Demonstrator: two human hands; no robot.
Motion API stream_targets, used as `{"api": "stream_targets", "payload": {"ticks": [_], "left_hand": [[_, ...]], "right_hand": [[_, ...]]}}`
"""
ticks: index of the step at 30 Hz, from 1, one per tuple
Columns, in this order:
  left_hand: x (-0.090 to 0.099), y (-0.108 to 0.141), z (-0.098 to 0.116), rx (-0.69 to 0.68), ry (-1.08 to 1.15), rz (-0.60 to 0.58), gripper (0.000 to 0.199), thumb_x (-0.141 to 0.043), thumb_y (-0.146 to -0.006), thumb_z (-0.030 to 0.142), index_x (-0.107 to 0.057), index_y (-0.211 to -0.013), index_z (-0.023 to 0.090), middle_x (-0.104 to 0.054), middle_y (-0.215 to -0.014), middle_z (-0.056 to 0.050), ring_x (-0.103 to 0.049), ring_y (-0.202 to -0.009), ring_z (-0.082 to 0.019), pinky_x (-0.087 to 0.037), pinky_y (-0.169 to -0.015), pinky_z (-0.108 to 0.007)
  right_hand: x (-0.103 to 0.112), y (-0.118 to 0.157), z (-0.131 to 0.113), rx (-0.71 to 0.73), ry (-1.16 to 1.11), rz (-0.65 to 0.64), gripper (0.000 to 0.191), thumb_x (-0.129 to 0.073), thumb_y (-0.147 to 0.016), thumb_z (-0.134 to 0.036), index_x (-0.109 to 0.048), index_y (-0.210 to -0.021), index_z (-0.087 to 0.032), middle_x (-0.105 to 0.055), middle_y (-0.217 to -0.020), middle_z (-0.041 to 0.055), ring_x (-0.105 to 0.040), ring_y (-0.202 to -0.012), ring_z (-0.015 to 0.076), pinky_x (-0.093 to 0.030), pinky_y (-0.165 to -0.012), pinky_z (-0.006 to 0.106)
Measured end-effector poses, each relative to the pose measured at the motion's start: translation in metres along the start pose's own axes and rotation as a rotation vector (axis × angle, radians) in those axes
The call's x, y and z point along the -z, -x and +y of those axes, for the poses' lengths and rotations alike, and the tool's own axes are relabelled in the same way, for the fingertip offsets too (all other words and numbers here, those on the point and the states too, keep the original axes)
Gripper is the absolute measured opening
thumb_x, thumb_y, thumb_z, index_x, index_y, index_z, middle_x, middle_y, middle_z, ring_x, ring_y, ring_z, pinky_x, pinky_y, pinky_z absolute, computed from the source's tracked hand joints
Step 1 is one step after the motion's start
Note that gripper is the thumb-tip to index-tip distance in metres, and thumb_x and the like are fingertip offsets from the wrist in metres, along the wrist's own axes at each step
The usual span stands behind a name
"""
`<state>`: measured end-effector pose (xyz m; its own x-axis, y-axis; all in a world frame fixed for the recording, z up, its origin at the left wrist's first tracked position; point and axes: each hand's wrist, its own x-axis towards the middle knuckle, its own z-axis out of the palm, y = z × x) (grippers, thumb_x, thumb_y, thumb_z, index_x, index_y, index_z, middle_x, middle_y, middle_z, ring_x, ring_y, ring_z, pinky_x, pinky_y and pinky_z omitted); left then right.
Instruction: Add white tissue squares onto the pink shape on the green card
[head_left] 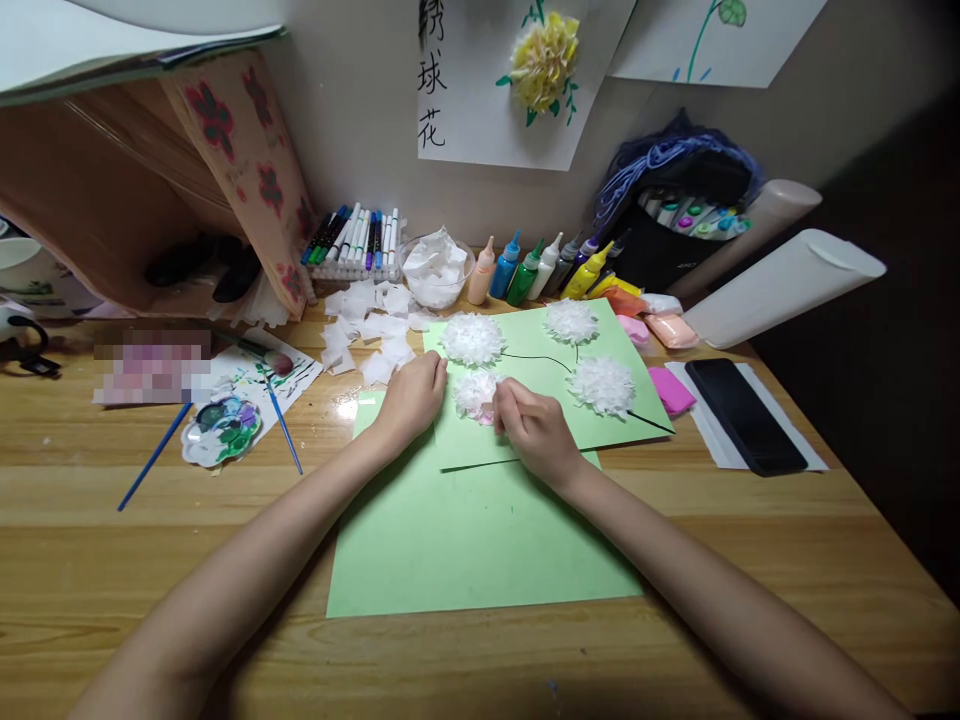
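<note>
My right hand [531,425] is closed round a short brown stick-like tool [537,409], most of it hidden in the fingers. Its tip is at the lower left paper flower [474,392], whose white petals are tinged pink near the tip. Curled over the left edge of the upper green sheet [525,350], my left hand [412,395] is closed on it. The same sheet carries three more white flowers, including an upper left flower [472,338] and a right flower [602,386], with thin black lines drawn between them. Beneath lies a larger green sheet [480,545].
Paint bottles [531,272], a bowl of white paper [436,268] and markers [360,240] line the wall. White paper scraps [360,320] lie behind my left hand. At left are a paint palette [221,430] and brushes; at right, a phone [746,416] and a white bottle [787,285].
</note>
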<state>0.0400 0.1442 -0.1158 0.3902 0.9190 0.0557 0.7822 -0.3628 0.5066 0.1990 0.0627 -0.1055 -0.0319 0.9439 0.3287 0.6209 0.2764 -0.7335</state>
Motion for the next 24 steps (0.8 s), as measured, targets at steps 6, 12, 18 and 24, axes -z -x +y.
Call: {"api": "stream_targets", "payload": {"ticks": [6,12,18,24], "left_hand": [[0.001,0.001,0.001,-0.003,-0.044,-0.001,0.03,-0.029,-0.096,0.029,-0.047,-0.075,0.02,-0.063,-0.079,-0.007,-0.057,-0.074,-0.02,-0.036,-0.064,-0.03],[0.0,0.0,0.002,-0.027,-0.058,-0.003,0.029,-0.029,-0.097,0.028,-0.048,-0.077,0.019,-0.063,-0.082,-0.008,-0.057,-0.075,-0.021,-0.036,-0.066,-0.031],[-0.002,0.001,0.001,-0.029,-0.084,0.0,0.029,-0.028,-0.097,0.028,-0.048,-0.078,0.019,-0.063,-0.082,-0.009,-0.057,-0.076,-0.021,-0.037,-0.066,-0.031],[-0.004,0.0,0.0,-0.033,-0.086,0.005,0.029,-0.028,-0.096,0.028,-0.049,-0.078,0.019,-0.063,-0.082,-0.009,-0.057,-0.076,-0.021,-0.038,-0.066,-0.031]], "right_hand": [[0.006,-0.044,-0.016,-0.221,0.018,-0.217,0.044,-0.035,-0.098,-0.031,-0.04,-0.055,-0.022,-0.055,-0.04,-0.001,-0.058,-0.043,0.0142,-0.044,-0.054,0.026],[0.01,-0.053,-0.013,-0.194,-0.049,-0.311,0.047,-0.038,-0.097,-0.035,-0.043,-0.052,-0.021,-0.053,-0.037,-0.0016,-0.056,-0.038,0.013,-0.043,-0.05,0.025],[0.021,-0.018,-0.003,-0.014,-0.138,-0.092,0.045,-0.034,-0.098,-0.037,-0.044,-0.058,-0.021,-0.051,-0.048,-0.0028,-0.054,-0.047,0.0109,-0.044,-0.054,0.024],[0.016,0.012,0.009,0.259,0.087,-0.045,0.041,-0.029,-0.098,-0.03,-0.045,-0.062,-0.022,-0.052,-0.052,-0.0001,-0.049,-0.047,0.0118,-0.038,-0.051,0.026]]}}
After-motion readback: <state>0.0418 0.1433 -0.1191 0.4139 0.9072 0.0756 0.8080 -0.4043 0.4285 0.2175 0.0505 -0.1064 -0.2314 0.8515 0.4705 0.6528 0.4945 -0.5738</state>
